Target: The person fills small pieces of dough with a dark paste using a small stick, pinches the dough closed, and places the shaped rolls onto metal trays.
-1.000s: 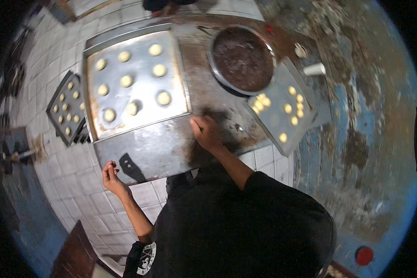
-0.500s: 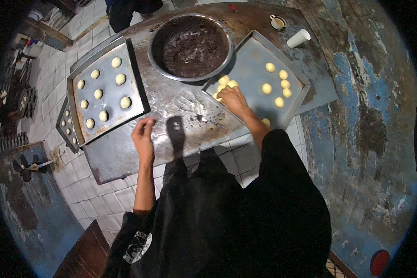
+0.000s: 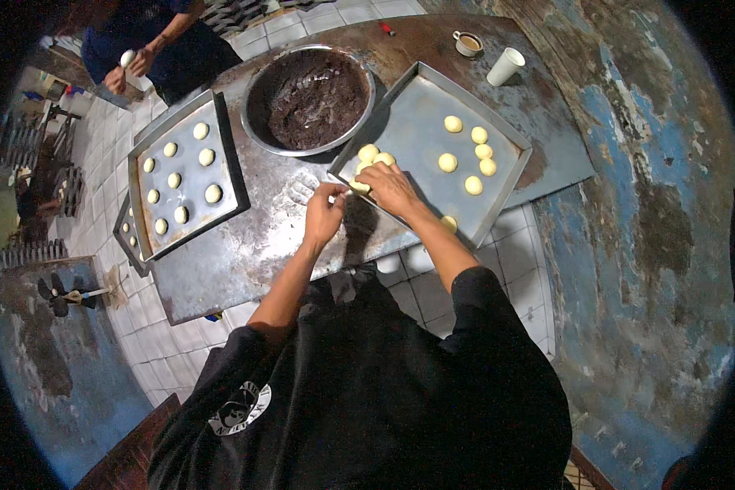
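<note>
Pale yellow dough balls (image 3: pixel 369 153) are clustered at the near left corner of the right-hand metal tray (image 3: pixel 498 208). Over that cluster my right hand (image 3: pixel 389 189) is closed, its fingertips on a dough ball (image 3: pixel 359 187) by the tray's edge. My left hand (image 3: pixel 325 216) is pinched beside the same corner, just outside the rim. A small pale bit shows at its fingertips, too small to name. Other dough balls (image 3: pixel 448 162) sit apart on the right side of the tray.
A steel bowl (image 3: pixel 366 114) of dark crumbly filling stands behind my hands. At the left is another tray (image 3: pixel 235 196) with spaced dough balls. A white cup (image 3: pixel 506 67) and a cup of brown drink (image 3: pixel 467 44) stand far right. Across the table, a person (image 3: pixel 147 41) holds a white, egg-shaped thing.
My left hand has moved right, from the bare tabletop to the tray corner. My right hand stays at the dough cluster. The view has shifted, bringing the other person's hands into sight.
</note>
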Available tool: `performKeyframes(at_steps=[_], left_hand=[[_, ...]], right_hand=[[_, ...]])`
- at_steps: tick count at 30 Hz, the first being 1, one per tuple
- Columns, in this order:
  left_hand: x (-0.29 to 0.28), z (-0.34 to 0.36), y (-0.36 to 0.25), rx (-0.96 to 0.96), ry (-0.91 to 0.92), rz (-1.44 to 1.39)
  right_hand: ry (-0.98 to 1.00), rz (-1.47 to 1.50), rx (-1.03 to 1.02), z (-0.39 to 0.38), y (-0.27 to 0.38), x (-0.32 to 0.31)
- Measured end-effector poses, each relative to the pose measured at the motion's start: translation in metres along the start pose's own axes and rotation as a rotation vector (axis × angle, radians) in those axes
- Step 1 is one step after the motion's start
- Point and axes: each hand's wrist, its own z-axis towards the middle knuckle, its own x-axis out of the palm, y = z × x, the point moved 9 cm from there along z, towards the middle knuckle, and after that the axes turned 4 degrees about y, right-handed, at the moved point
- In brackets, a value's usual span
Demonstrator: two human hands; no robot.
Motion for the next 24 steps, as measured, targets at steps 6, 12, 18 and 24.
performKeyframes(at_steps=[6,12,18,24], left_hand=[[-0.029,-0.04,0.033,-0.063,-0.05,-0.042],[-0.067,-0.035,-0.009,0.005,-0.207,-0.124],[-0.054,-0.024,-0.06,-0.056,-0.085,-0.514],[-0.033,-0.059,0.004,-0.259,-0.221,-0.526]], right_hand=[[0.282,-0.033,0.206,0.044,-0.027,0.041],[-0.016,0.652,0.54,0.045,-0.012,-0.026],[-0.02,1.485,0.55,0.029,0.076,-0.039],[-0.443,0.695,0.668,0.018,0.092,-0.023]])
